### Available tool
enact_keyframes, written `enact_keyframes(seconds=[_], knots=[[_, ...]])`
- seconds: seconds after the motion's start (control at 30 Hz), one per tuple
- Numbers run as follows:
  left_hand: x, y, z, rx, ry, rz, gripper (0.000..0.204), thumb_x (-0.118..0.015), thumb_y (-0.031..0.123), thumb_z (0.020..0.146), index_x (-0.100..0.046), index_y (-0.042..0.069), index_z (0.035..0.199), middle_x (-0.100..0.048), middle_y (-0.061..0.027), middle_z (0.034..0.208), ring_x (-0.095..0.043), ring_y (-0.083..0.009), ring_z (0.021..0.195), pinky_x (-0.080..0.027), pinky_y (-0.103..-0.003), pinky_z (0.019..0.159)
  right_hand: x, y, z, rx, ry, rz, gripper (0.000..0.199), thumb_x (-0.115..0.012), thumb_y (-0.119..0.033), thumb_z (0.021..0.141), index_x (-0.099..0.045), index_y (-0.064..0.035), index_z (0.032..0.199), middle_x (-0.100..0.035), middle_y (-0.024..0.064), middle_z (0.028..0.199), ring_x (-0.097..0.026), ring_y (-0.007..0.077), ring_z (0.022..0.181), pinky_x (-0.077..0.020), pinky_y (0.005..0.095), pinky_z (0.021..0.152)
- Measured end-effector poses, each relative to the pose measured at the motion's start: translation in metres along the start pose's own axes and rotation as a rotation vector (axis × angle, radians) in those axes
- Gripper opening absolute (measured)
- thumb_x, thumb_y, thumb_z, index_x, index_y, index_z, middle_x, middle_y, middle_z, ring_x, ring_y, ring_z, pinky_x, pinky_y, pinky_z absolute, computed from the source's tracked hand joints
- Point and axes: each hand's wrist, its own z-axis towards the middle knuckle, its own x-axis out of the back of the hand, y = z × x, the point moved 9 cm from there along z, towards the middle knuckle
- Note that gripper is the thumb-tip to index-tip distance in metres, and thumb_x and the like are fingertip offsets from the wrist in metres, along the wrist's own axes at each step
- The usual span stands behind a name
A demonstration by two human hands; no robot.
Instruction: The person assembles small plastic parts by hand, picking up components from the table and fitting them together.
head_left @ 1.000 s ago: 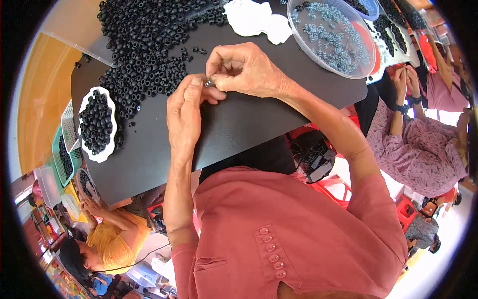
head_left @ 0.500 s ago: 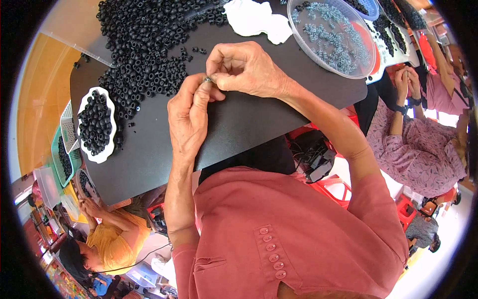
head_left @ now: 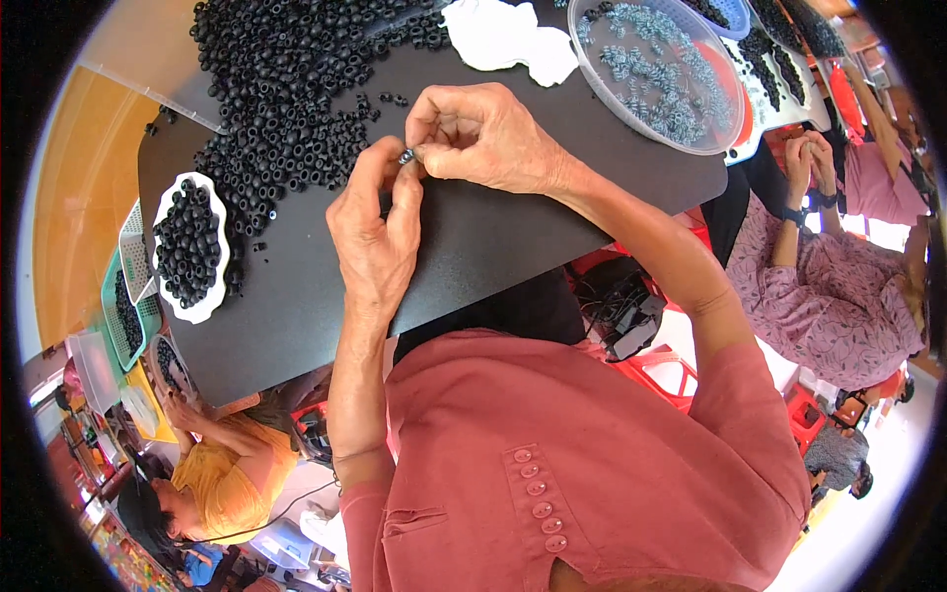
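Observation:
Above the dark table, my left hand (head_left: 373, 232) pinches a small black part (head_left: 405, 156) with a shiny metallic bit between thumb and forefinger. My right hand (head_left: 493, 138) meets it there, thumb and forefinger pressed together at the part's right side. Whether a separate piece sits in the right fingertips is hidden. Just beyond and left of my hands spreads a heap of small black plastic parts (head_left: 276, 109), some rounded, some hollow. To the far right, a clear round tub (head_left: 588, 81) holds many small metal coil springs (head_left: 651, 79).
A scalloped white dish (head_left: 225, 232) of rounded black parts stands at the table's left. A crumpled white cloth (head_left: 503, 39) lies at the back. Baskets (head_left: 148, 311) sit past the left edge. One person in a yellow shirt (head_left: 232, 483) is at left, another in patterned clothing (head_left: 829, 296) at right.
My left hand has shifted slightly left, its fingers opening a little around the small part, which now shows more clearly. My right hand has barely moved.

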Motion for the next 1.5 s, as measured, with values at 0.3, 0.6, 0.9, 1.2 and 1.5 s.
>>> enact_keyframes(seconds=[0.3, 0.6, 0.9, 1.2, 1.5], knots=[[0.003, 0.007, -0.002, -0.086, 0.051, 0.159, 0.016, -0.058, 0.0, 0.087, -0.059, -0.001, 0.102, -0.063, -0.0132, 0.081, -0.06, -0.0156, 0.068, -0.048, -0.028, 0.062, -0.002, -0.001, -0.001, 0.022, 0.028, -0.09, 0.006, -0.059, -0.001, 0.081, -0.056, -0.002, 0.086, -0.056, -0.0026, 0.076, -0.052, 0.0028, 0.068, -0.0435, 0.0191, 0.06], [-0.01, -0.024, -0.001, 0.253, -0.159, -0.365, 0.023, -0.047, 0.017, 0.098, -0.062, -0.001, 0.095, -0.064, -0.0049, 0.074, -0.056, -0.0091, 0.071, -0.045, -0.024, 0.067, -0.004, -0.002, -0.004, -0.02, 0.005, -0.055, 0.007, -0.06, 0.0, 0.081, -0.057, -0.002, 0.087, -0.055, -0.003, 0.073, -0.051, 0.0019, 0.066, -0.0424, 0.0197, 0.057], [0.0, -0.005, 0.001, 0.042, 0.014, -0.045, 0.017, -0.057, 0.005, 0.088, -0.059, -0.001, 0.103, -0.065, -0.009, 0.078, -0.061, -0.0146, 0.07, -0.048, -0.027, 0.064, -0.001, 0.0, 0.0, -0.02, 0.026, 0.008, 0.006, -0.059, -0.001, 0.081, -0.058, -0.0017, 0.086, -0.056, -0.0028, 0.073, -0.051, 0.0029, 0.066, -0.0427, 0.0193, 0.059], [-0.007, 0.001, 0.001, -0.012, -0.1, -0.032, 0.015, -0.054, 0.008, 0.092, -0.06, -0.001, 0.102, -0.064, -0.0106, 0.075, -0.062, -0.0157, 0.07, -0.049, -0.028, 0.065, 0.002, 0.01, 0.002, -0.072, -0.038, 0.061, 0.005, -0.056, 0.0, 0.08, -0.058, -0.0004, 0.085, -0.058, 0.0, 0.073, -0.056, 0.0063, 0.065, -0.0463, 0.0215, 0.06], [-0.006, -0.012, 0.002, 0.149, -0.156, -0.306, 0.031, -0.045, 0.024, 0.1, -0.063, -0.001, 0.093, -0.062, -0.004, 0.072, -0.054, -0.008, 0.065, -0.041, -0.022, 0.062, -0.004, 0.003, 0.0, -0.086, -0.072, 0.078, 0.007, -0.057, 0.0, 0.08, -0.058, 0.0004, 0.087, -0.057, 0.001, 0.075, -0.054, 0.0059, 0.065, -0.0453, 0.0214, 0.059]])
